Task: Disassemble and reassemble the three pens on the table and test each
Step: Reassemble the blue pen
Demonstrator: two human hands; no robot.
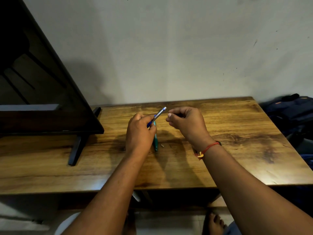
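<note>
— On the wooden table (pixel 220 150), how much is judged done?
— Little can be confirmed. Nearest, a green pen (pixel 155 141) is laid running near to far, with a small loose part (pixel 162 145) just beside it. No third pen is seen. Reassembly and testing are judged outstanding.
— And farther on?
— A silver-blue pen (pixel 157 116) is gripped by the left hand (pixel 140 131), its long axis slanted up-right, white end toward the wall (pixel 169 48). The right hand (pixel 184 122) is curled; whether anything is pinched cannot be told.

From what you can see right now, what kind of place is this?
Probably a room in a home: a flat-screen television stands on a wooden table against a plain painted wall, and a dark backpack lies beside the table on the right.
</note>
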